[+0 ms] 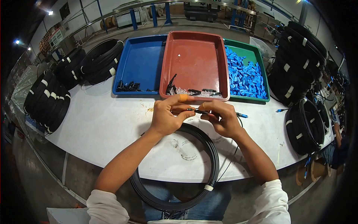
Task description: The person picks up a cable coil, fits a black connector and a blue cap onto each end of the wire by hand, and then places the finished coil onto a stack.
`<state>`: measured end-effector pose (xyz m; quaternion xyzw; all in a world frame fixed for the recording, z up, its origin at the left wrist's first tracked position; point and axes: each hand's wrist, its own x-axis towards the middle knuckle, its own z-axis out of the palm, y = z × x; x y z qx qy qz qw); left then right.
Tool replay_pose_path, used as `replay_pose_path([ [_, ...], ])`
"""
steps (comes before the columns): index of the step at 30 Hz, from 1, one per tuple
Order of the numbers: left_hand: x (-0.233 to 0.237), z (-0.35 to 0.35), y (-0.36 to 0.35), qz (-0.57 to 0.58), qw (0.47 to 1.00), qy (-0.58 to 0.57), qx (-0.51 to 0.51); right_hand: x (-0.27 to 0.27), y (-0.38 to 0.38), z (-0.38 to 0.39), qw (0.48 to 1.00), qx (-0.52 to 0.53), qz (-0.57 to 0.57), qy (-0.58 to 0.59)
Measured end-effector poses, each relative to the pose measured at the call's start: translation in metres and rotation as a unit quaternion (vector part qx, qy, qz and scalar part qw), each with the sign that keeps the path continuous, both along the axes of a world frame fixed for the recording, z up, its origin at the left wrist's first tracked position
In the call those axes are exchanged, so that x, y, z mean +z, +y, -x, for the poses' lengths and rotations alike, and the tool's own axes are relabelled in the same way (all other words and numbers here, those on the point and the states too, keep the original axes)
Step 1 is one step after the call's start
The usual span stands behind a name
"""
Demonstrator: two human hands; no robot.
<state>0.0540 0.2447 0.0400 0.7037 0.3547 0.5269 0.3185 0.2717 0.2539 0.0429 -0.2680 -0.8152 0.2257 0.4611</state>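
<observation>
My left hand (pixel 166 116) is closed, pinching one end of a small black connector part (pixel 198 111) between thumb and fingers. At the other end of that part, the fingers of my right hand (pixel 223 118) are closed on it. A blue cable connector (pixel 241 115) sticks out just past my right hand. Below my hands a coil of black cable (pixel 215 160) hangs over the table's front edge, tied with a white band (pixel 209 187). A thin cable (pixel 230 164) runs from the coil up toward my right hand. Orange tape wraps a finger on each hand.
Behind my hands stand a blue tray (pixel 140 63) with black parts, a red tray (pixel 195 59) with clear and black pieces, and a green tray (pixel 251 56) holding many blue connectors. Cable coils stack at left (pixel 48 100) and right (pixel 298 59) on the white table (pixel 100 138).
</observation>
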Motion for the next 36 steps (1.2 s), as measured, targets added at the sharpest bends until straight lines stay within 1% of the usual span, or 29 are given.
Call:
replay_pose_path([
  [1,0.001,0.000,0.001,0.028,0.999,-0.017,0.009,0.003,0.000,-0.001,0.996,0.005,-0.077,-0.048],
  [2,-0.001,0.003,0.004,0.003,1.000,0.004,0.009,0.002,-0.001,-0.002,0.996,-0.009,-0.063,-0.067],
  [6,0.006,0.001,-0.004,0.029,0.999,0.003,0.017,-0.004,0.000,0.000,0.997,0.000,-0.054,-0.064],
  [9,0.005,0.002,-0.003,0.026,0.999,0.033,0.026,-0.003,-0.001,0.001,0.996,-0.003,-0.044,-0.076],
  [11,0.007,0.001,-0.003,0.023,1.000,0.002,0.018,0.002,-0.001,-0.001,0.998,0.006,-0.043,-0.043],
  [14,0.002,0.000,-0.001,0.020,1.000,0.009,0.012,-0.002,-0.002,0.001,0.998,0.003,-0.025,-0.054],
  [17,0.004,0.000,-0.002,0.014,1.000,0.017,0.009,-0.001,0.000,0.000,0.998,0.001,-0.031,-0.052],
  [18,0.007,-0.001,-0.003,0.021,0.999,0.036,0.018,-0.005,0.002,0.002,0.999,0.002,-0.028,-0.045],
  [22,0.010,0.000,-0.002,0.052,0.997,0.045,0.023,-0.005,0.006,-0.002,0.999,0.016,-0.010,-0.032],
  [24,0.011,-0.001,-0.003,0.042,0.998,0.046,-0.021,-0.007,0.009,-0.008,0.997,0.048,-0.009,-0.056],
  [25,0.011,0.002,0.002,0.041,0.998,0.047,-0.021,-0.007,0.008,-0.006,0.997,0.048,-0.009,-0.056],
  [27,0.009,0.014,0.025,-0.045,0.989,0.133,-0.037,-0.003,0.005,-0.004,0.993,0.026,0.117,0.008],
  [28,0.006,0.018,0.037,-0.053,0.991,0.123,-0.007,-0.009,0.010,-0.008,0.986,0.011,0.165,-0.006],
  [29,0.004,0.022,0.051,-0.077,0.985,0.153,0.030,-0.011,0.011,-0.007,0.987,-0.004,0.158,0.004],
  [31,0.009,0.032,0.079,-0.113,0.942,0.307,0.074,-0.029,0.024,-0.012,0.994,0.002,0.108,-0.028],
  [32,0.011,0.036,0.092,-0.116,0.942,0.306,0.075,-0.032,0.025,-0.013,0.993,-0.005,0.119,-0.023],
  [34,0.016,0.040,0.113,-0.175,0.877,0.448,0.003,-0.029,0.022,-0.012,0.989,-0.017,0.140,-0.043],
  [35,0.015,0.039,0.123,-0.175,0.878,0.446,0.003,-0.029,0.022,-0.012,0.987,-0.020,0.148,-0.052],
  [36,0.017,0.036,0.130,-0.174,0.864,0.473,-0.020,-0.028,0.021,-0.012,0.984,-0.019,0.166,-0.056],
])
